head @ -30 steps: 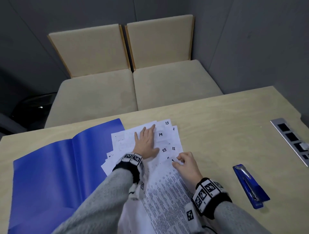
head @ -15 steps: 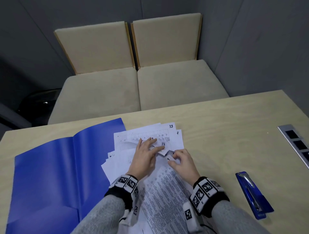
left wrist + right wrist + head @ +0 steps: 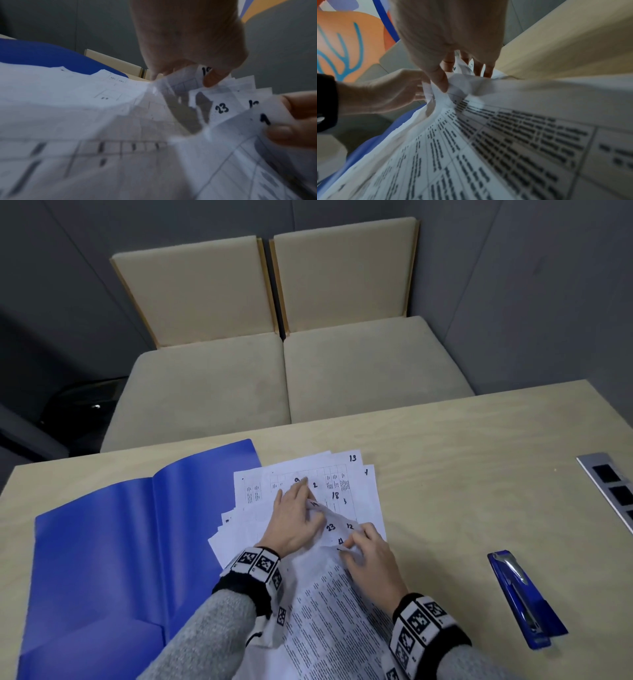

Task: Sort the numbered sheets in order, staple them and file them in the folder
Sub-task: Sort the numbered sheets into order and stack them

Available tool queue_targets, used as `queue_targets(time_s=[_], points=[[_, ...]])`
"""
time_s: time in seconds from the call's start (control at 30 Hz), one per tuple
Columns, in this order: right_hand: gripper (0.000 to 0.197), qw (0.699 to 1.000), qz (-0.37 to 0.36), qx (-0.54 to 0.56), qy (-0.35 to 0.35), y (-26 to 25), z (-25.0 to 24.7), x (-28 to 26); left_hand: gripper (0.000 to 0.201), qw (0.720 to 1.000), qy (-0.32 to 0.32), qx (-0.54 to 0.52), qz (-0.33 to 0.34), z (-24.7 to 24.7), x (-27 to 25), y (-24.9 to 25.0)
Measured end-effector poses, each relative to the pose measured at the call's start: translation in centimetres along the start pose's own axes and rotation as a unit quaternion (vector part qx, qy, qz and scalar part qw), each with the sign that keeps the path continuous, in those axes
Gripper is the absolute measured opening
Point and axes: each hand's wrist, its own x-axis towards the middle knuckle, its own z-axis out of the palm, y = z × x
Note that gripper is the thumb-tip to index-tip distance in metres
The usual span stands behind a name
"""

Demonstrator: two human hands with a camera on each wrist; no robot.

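Observation:
A loose pile of white numbered sheets [image 3: 363, 498] lies fanned on the wooden table [image 3: 462, 474], with corners marked 13, 9, 2, 18, 23 and 12 showing. My left hand [image 3: 310, 505] lies over the pile and pinches up the corner of a sheet marked 19 [image 3: 204, 70] between thumb and fingers. My right hand [image 3: 356, 542] pinches the corner of the nearest printed sheet [image 3: 522, 121], thumb on top. The open blue folder [image 3: 102, 542] lies to the left of the pile, partly under it. A blue stapler [image 3: 524, 597] lies on the table to the right.
A metal socket strip [image 3: 613, 494] is set into the table at the right edge. Two beige cushioned seats [image 3: 274, 378] stand beyond the table's far edge, against grey walls. Bare tabletop lies between the sheets and the stapler.
My left hand went from flat on the pile to lifting a sheet corner, uncovering the numbers 9, 2 and 18. My right hand kept its pinch on the near corner.

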Motion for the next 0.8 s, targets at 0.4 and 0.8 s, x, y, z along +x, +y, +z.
queue_targets(time_s=[0.4,0.8], points=[[0.011,1.000,0.004,-0.023,-0.008,0.3,0.6,0.0,0.019,0.984,0.050,-0.111,-0.126,-2.6,4.2,0.5],[0.014,0.996,0.041,0.073,-0.017,-0.1,-0.8,0.4,0.008,0.959,0.121,0.221,0.130,-4.4,4.0,1.0]])
